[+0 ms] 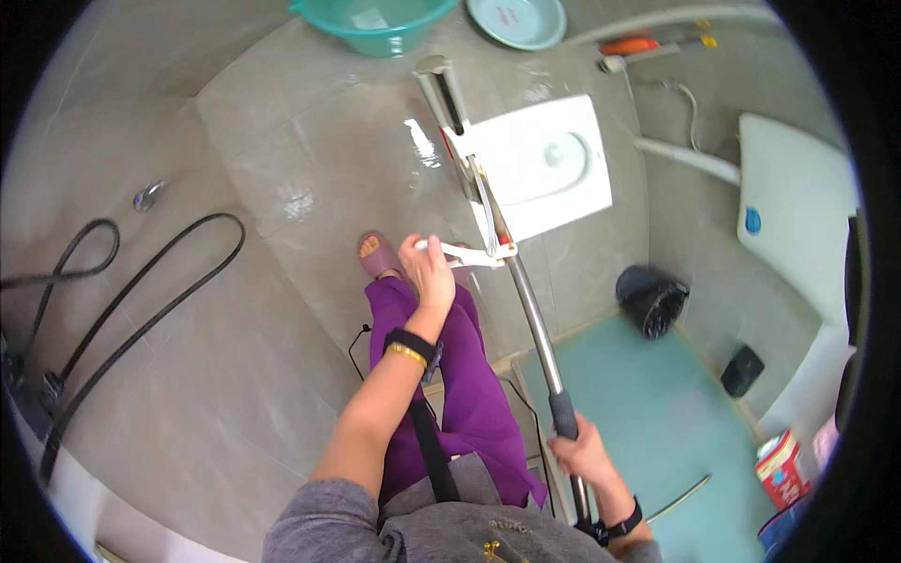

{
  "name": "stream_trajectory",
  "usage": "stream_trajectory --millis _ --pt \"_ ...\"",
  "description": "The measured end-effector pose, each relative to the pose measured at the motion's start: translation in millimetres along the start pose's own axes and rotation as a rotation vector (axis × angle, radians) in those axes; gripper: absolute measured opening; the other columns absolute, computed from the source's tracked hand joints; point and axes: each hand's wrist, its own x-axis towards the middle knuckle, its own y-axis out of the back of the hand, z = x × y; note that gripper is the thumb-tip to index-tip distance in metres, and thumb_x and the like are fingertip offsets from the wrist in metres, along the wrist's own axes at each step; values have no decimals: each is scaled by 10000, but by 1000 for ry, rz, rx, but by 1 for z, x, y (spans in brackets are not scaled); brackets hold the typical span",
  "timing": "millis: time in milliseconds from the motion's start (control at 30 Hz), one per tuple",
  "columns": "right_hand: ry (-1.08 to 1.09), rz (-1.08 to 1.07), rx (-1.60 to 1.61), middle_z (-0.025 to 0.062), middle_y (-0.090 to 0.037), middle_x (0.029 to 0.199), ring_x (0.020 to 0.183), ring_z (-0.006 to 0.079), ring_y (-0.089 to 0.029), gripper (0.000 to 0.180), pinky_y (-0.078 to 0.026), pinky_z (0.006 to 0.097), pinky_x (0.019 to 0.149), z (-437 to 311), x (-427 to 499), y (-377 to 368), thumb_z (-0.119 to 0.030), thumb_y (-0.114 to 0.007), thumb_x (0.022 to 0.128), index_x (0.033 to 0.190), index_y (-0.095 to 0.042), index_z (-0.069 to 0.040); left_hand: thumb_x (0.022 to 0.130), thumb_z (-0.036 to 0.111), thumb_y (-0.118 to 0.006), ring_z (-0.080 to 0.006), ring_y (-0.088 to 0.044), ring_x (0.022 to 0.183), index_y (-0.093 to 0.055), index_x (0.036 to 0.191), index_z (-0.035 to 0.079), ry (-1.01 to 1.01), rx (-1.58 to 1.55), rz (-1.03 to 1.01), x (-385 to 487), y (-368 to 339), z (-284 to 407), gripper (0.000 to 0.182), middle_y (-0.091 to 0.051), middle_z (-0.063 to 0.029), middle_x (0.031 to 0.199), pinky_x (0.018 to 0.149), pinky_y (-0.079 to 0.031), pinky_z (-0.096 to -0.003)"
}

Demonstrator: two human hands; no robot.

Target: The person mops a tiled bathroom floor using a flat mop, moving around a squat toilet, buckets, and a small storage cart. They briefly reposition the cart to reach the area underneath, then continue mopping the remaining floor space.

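My left hand is closed around the white plastic lever on the side of a mop. My right hand grips the metal mop pole just below and over its dark foam sleeve. The pole slants up and away from my right side. At its far end the mop head is tilted beside a white squat toilet pan, partly overlapping it in view. Whether the head touches the floor, I cannot tell.
Wet grey tiles reflect light. A teal tub and a pale basin stand beyond. On the right are a cistern, black bin and red carton. A black hose hangs left, near a tap.
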Motion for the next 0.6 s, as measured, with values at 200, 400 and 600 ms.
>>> stream_trajectory --millis 200,400,600 --pt "-74 -182 106 30 -477 572 373 104 -426 210 -337 264 342 -31 -20 -38 62 -562 730 881 -452 -35 918 472 -391 -376 -438 1126 -435 1182 -49 283 -176 -62 65 30 29 586 -487 -248 1132 941 -347 -428" --pt "-76 -376 38 22 -457 514 346 111 -416 253 -318 245 332 -75 28 -83 3 -589 748 969 -467 -15 915 333 -488 -175 -490 522 -487 790 57 972 -1041 -431 -17 88 63 303 -491 -44 585 572 -443 -316" --pt "-40 -601 -104 20 -530 646 453 97 -493 505 -412 234 398 -173 113 -156 -212 -600 839 1264 -390 -38 873 304 -558 -134 -491 469 -501 782 44 773 -813 -2 125 111 16 282 -485 -21 539 474 -425 -290"
